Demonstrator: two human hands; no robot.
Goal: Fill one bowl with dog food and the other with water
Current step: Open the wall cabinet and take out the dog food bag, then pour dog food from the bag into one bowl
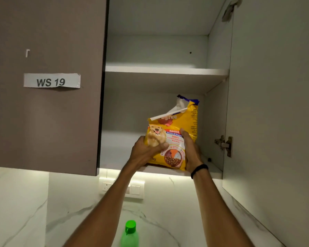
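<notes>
The dog food bag (175,124), yellow with a dog's picture on the front, stands upright just right of the middle of the frame, at the front edge of the lower shelf (118,148) of an open wall cabinet. Its top is torn open, and a ragged flap sticks up toward the shelf above. Whether its base rests fully on the shelf cannot be told.

Both hands grasp the bag low down. The left hand (146,150) holds the bag's left side, its thumb laid across the front over the dog's picture and its fingers wrapped round the edge. The right hand (191,150) clasps the right side, thumb pointing up along the front and fingers out of sight behind the bag. A black wristband (199,169) circles the right wrist.

Above the bag runs the upper shelf (166,70). The cabinet's open door (275,104) fills the right of the frame, with a metal hinge (225,145) beside the bag. At upper left, a closed grey-brown door (46,122) carries a paper label reading "WS 19" (52,80).

Below the cabinet, a lit marble wall (78,202) holds a white switch plate (134,189), partly hidden by the left forearm. A green-capped bottle (130,232) stands at the bottom centre, between the two forearms.
</notes>
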